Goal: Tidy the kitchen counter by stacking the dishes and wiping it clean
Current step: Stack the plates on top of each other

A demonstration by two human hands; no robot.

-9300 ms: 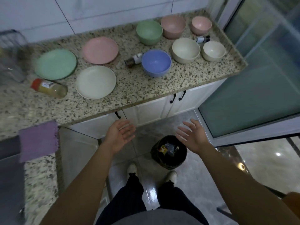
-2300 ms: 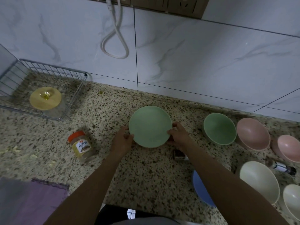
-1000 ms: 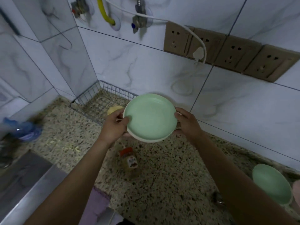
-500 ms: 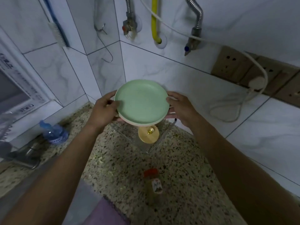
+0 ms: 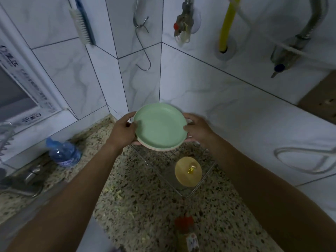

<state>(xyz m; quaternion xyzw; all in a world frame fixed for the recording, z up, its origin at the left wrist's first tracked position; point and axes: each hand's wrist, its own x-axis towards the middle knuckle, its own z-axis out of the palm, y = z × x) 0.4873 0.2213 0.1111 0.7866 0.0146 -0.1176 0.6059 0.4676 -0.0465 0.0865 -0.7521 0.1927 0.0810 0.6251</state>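
Observation:
A stack of plates point(image 5: 161, 127), green on top with a cream and a pink rim showing beneath, hangs in the air near the tiled wall corner. My left hand point(image 5: 122, 131) grips its left rim and my right hand point(image 5: 198, 129) grips its right rim. The stack is held over the far end of a wire rack point(image 5: 203, 180) on the speckled granite counter point(image 5: 138, 200). The bowls are out of view.
A yellow-lidded jar point(image 5: 188, 171) stands inside the wire rack. A red-capped spice jar point(image 5: 187, 231) lies on the counter near me. A blue water bottle point(image 5: 62, 152) lies at the left by the sink tap point(image 5: 29, 179). Pipes, a hook and a brush hang on the wall.
Both hands have carried the plate stack leftward and farther toward the wall corner, over the rack's far end. The view has swung left with it.

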